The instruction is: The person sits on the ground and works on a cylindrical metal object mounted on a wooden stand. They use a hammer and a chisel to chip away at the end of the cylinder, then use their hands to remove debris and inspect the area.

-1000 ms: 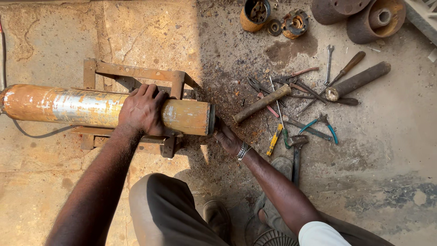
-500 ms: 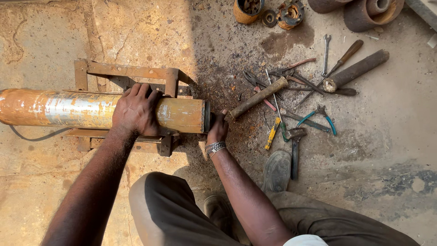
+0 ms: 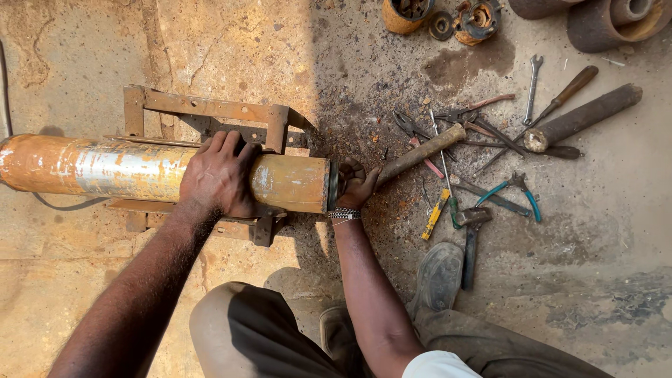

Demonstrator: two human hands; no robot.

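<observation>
**Rusty cylinder on frame, both hands at it**

Head view: our left hand (image 3: 218,176) lies palm-down over the top of the rusty orange cylinder (image 3: 126,171), fingers spread and curled across it, pressing on it rather than closed around it. The cylinder lies on its side on a rusted metal frame (image 3: 210,108) on the concrete floor (image 3: 84,56), its open end pointing right.

Our right hand (image 3: 355,183) is at that end face, fingers curled against the rim. We cannot tell whether it grips anything there. A metal bracelet (image 3: 344,213) sits on that wrist.

Just right of the hand: a wooden-handled hammer (image 3: 420,152), its handle end near the fingers. Beyond it lies a tool scatter: a yellow screwdriver (image 3: 435,213), blue-handled pliers (image 3: 514,190), a spanner (image 3: 533,87), a thick rusty bar (image 3: 584,115). Our shoe (image 3: 437,276) is below the tools.
</observation>
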